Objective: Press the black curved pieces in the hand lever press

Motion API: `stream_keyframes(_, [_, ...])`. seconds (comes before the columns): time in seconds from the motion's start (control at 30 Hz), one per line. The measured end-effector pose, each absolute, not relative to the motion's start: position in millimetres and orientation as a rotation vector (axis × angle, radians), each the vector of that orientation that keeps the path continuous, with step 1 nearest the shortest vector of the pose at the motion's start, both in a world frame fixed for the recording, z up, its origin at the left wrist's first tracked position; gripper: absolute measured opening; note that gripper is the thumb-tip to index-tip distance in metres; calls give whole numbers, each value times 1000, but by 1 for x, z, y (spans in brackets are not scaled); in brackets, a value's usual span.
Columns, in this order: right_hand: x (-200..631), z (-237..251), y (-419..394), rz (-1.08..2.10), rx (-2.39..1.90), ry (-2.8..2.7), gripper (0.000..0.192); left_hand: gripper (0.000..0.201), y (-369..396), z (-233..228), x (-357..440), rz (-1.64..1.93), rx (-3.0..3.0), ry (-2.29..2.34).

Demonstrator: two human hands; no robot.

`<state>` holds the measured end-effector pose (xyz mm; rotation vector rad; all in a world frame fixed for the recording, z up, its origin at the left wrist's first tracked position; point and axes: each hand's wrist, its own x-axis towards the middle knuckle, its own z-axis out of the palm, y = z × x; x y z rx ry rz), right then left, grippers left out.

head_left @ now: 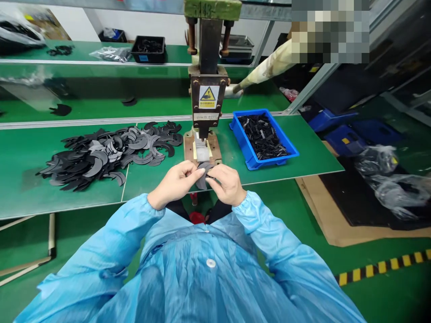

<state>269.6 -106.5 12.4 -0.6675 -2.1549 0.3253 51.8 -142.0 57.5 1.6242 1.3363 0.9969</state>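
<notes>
While both hands meet just in front of the press (206, 89), they share one dark curved piece (203, 174): the left hand (175, 184) pinches its near edge between thumb and fingertips, and the right hand (227, 183) is curled closed around its other end, with a thin dark strip showing at the fingers. The piece hangs just short of the press's base plate (202, 150), above the table (67, 197) edge. Left of the press lies a wide pile (107, 154) of like curved pieces, spread flat on the green top. Right of the press stands a blue bin (262, 137) holding small black parts. Behind the press, another person's pale sleeve (266, 69) reaches in over the rear bench.
</notes>
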Motion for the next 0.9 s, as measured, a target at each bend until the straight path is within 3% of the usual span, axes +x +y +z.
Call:
stream_keyframes(0.17, [271,10,-111,356,-661,-2121,12,58,-140,53,56,920,1407,1272])
stream_keyframes(0.37, [271,4,-108,402,-669,-2090,14,48,-133,57,61,960,1653,1377])
stream_keyframes(0.5, [273,-1,-110,455,-702,-1999,14,37,-128,48,57,1013,1358,1235])
stream_keyframes(0.67, [275,-11,-111,534,-731,-1970,16,48,-126,30,48,802,1123,1011])
stream_keyframes(0.8, [289,-24,-102,540,-859,-1875,32,47,-104,19,26,1008,998,1150])
stream_keyframes(0.9, [305,-41,-91,527,-968,-1793,32,39,-63,15,0,1053,806,1283])
